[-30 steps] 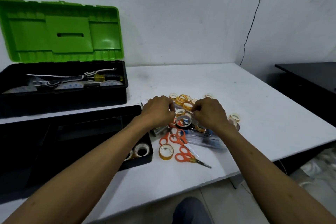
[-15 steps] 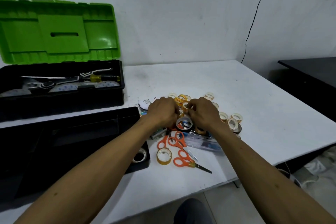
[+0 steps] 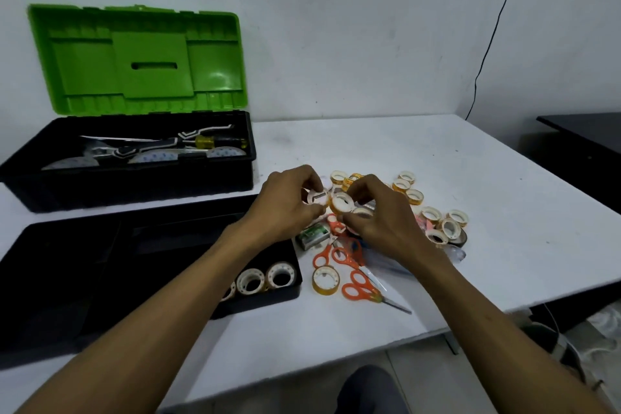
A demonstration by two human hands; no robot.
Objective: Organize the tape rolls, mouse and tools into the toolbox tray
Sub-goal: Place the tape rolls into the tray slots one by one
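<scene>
Left hand [image 3: 285,203] pinches small white tape roll [image 3: 317,200], right hand [image 3: 383,215] pinches amber tape roll [image 3: 342,203], over loose roll pile [image 3: 431,214]. Black plastic toolbox tray [image 3: 100,262] at white table's [image 3: 504,212] front-left edge, clear rolls [image 3: 280,275] in its front-right corner.

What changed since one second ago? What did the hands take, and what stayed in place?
Both hands lifted off the pile of tape rolls. The left hand now pinches a whitish tape roll, the right hand a yellowish tape roll, side by side above the pile. The orange scissors, toolbox tray and open toolbox stayed put.
</scene>
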